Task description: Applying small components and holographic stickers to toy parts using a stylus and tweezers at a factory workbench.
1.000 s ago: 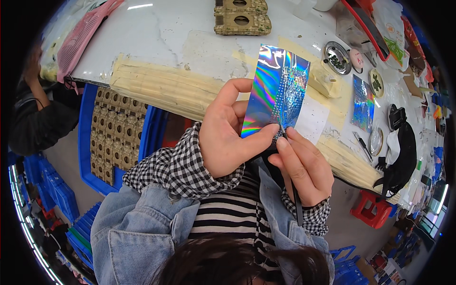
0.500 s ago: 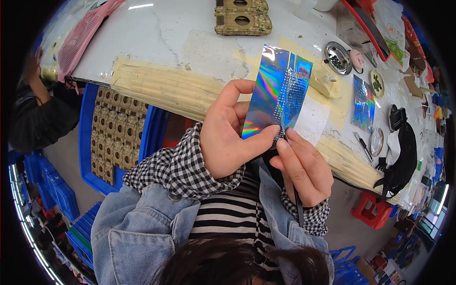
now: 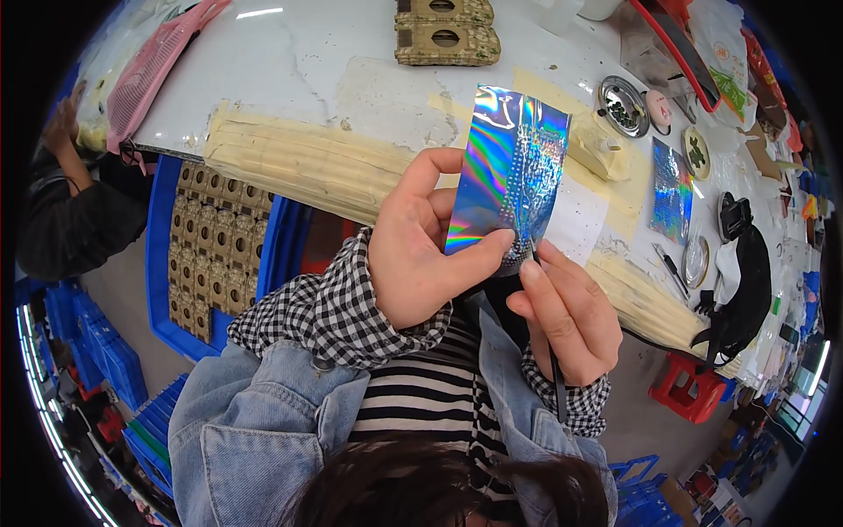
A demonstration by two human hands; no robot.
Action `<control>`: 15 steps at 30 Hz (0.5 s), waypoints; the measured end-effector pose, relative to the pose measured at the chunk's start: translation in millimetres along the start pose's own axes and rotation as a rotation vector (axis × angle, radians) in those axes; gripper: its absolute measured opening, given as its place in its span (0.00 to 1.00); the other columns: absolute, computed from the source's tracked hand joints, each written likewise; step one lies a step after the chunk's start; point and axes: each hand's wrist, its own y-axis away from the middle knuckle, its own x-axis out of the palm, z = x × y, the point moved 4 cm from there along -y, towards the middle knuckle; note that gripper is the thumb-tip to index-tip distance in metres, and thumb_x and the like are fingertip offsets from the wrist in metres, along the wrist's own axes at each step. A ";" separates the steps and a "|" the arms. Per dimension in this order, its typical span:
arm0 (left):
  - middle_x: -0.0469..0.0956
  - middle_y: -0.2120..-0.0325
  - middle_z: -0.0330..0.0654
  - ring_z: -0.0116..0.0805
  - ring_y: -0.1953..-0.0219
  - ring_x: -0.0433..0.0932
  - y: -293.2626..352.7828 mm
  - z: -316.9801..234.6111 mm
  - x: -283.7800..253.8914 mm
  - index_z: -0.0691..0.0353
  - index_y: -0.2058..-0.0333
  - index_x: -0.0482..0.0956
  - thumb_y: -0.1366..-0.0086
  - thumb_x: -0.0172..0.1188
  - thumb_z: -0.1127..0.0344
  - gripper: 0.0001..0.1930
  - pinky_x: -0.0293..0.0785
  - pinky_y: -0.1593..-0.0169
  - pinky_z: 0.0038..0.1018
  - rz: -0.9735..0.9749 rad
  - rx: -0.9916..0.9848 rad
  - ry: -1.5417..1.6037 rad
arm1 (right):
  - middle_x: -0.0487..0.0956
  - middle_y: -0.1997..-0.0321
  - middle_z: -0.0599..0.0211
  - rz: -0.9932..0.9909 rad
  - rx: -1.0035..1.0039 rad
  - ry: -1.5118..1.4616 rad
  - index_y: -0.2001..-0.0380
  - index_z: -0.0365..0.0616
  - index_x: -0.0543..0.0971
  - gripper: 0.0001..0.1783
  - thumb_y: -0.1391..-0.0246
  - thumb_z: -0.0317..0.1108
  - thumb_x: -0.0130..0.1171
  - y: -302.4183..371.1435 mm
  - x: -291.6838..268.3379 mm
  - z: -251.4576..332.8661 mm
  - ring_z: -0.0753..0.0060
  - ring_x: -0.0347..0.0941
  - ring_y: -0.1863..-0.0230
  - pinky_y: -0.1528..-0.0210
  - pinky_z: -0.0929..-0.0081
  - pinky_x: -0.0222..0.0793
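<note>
My left hand grips a shiny holographic sheet by its lower left part, thumb in front and the other fingers partly hidden behind. Rows of small raised dots cover the sheet's right half. In a pinch, my right hand holds slim black tweezers. Their tip lies close to the sheet's lower right corner, near my left thumb; whether it touches is too small to tell. Both hands are raised in front of my chest, off the table.
Camouflage-patterned casings lie on the white table, more of them in a blue crate at left. To the right are a metal dish, another holographic sheet and a black strap. A person's arm shows far left.
The sheet has tilted slightly, and its reflections have shifted. My right hand has moved a little to the right, with the tweezers' tip now just off my left thumb.
</note>
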 end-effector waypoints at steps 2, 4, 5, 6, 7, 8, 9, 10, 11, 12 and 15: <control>0.77 0.62 0.49 0.28 0.58 0.76 0.1 0.5 -0.6 0.67 0.50 0.55 0.45 0.57 0.80 0.26 0.73 0.55 0.22 0.000 0.007 0.002 | 0.78 0.66 0.60 0.004 0.005 -0.003 0.62 0.35 0.79 0.19 0.61 0.27 0.68 0.4 0.4 0.3 0.60 0.77 0.59 0.61 0.72 0.77; 0.77 0.62 0.49 0.28 0.58 0.76 0.1 0.4 -0.8 0.67 0.50 0.56 0.45 0.57 0.80 0.25 0.73 0.55 0.22 0.003 0.002 0.005 | 0.78 0.67 0.60 -0.002 0.010 -0.014 0.62 0.35 0.79 0.19 0.62 0.27 0.68 1.2 1.4 0.4 0.60 0.77 0.59 0.61 0.72 0.76; 0.77 0.62 0.49 0.28 0.58 0.76 0.1 -0.2 -0.9 0.67 0.50 0.56 0.45 0.56 0.80 0.25 0.73 0.55 0.22 0.006 -0.007 0.006 | 0.78 0.67 0.60 -0.004 0.013 -0.018 0.62 0.35 0.78 0.19 0.62 0.27 0.68 1.4 1.7 0.6 0.60 0.77 0.59 0.61 0.72 0.76; 0.77 0.61 0.49 0.28 0.58 0.76 0.1 -0.6 -1.0 0.67 0.50 0.56 0.45 0.56 0.80 0.25 0.73 0.56 0.22 0.010 -0.016 0.007 | 0.78 0.67 0.60 -0.010 0.030 -0.021 0.62 0.35 0.78 0.19 0.62 0.28 0.68 0.9 0.6 0.9 0.60 0.77 0.60 0.61 0.71 0.76; 0.77 0.62 0.49 0.28 0.58 0.76 -0.1 -0.1 -1.3 0.67 0.50 0.56 0.44 0.56 0.80 0.25 0.73 0.55 0.23 0.013 -0.037 0.036 | 0.78 0.67 0.59 -0.014 0.047 -0.025 0.62 0.35 0.78 0.20 0.62 0.28 0.68 -0.4 -1.2 1.7 0.60 0.77 0.60 0.61 0.71 0.76; 0.77 0.62 0.48 0.28 0.58 0.76 -0.5 0.6 -1.5 0.67 0.50 0.56 0.44 0.56 0.80 0.25 0.73 0.55 0.23 0.016 -0.057 0.065 | 0.78 0.67 0.59 -0.020 0.063 -0.027 0.62 0.36 0.78 0.20 0.61 0.29 0.69 -0.8 -2.6 2.2 0.60 0.77 0.60 0.61 0.71 0.76; 0.77 0.62 0.48 0.28 0.58 0.76 -0.8 1.5 -1.3 0.67 0.50 0.56 0.43 0.55 0.80 0.24 0.73 0.55 0.23 0.021 -0.078 0.094 | 0.78 0.66 0.59 -0.040 0.085 -0.046 0.62 0.36 0.78 0.20 0.61 0.29 0.69 -0.4 -4.4 1.5 0.59 0.77 0.60 0.61 0.71 0.76; 0.77 0.62 0.48 0.29 0.58 0.76 -0.5 1.4 -1.5 0.67 0.50 0.56 0.43 0.55 0.80 0.24 0.73 0.54 0.23 0.019 -0.070 0.105 | 0.78 0.66 0.58 -0.063 0.102 -0.069 0.61 0.36 0.78 0.20 0.61 0.29 0.69 0.1 -6.0 0.1 0.59 0.77 0.60 0.61 0.71 0.76; 0.77 0.62 0.48 0.29 0.58 0.76 0.1 1.6 -1.3 0.67 0.50 0.56 0.43 0.55 0.80 0.24 0.73 0.54 0.24 0.018 -0.062 0.117 | 0.78 0.66 0.58 -0.085 0.120 -0.092 0.61 0.36 0.78 0.20 0.61 0.30 0.69 0.9 -7.8 -1.6 0.59 0.77 0.61 0.61 0.71 0.76; 0.77 0.62 0.48 0.29 0.58 0.76 0.8 1.3 -1.2 0.67 0.50 0.56 0.42 0.54 0.80 0.23 0.73 0.54 0.24 0.017 -0.055 0.128 | 0.78 0.65 0.56 -0.113 0.146 -0.099 0.60 0.36 0.76 0.17 0.52 0.33 0.63 3.6 -9.2 -4.1 0.58 0.77 0.61 0.59 0.69 0.75; 0.77 0.62 0.48 0.29 0.57 0.76 1.3 -1.3 -0.1 0.66 0.50 0.56 0.42 0.54 0.80 0.23 0.73 0.52 0.25 0.053 -0.088 0.151 | 0.78 0.66 0.55 -0.257 0.304 -0.248 0.58 0.36 0.75 0.16 0.45 0.37 0.56 9.3 -12.1 -15.8 0.58 0.77 0.60 0.55 0.67 0.72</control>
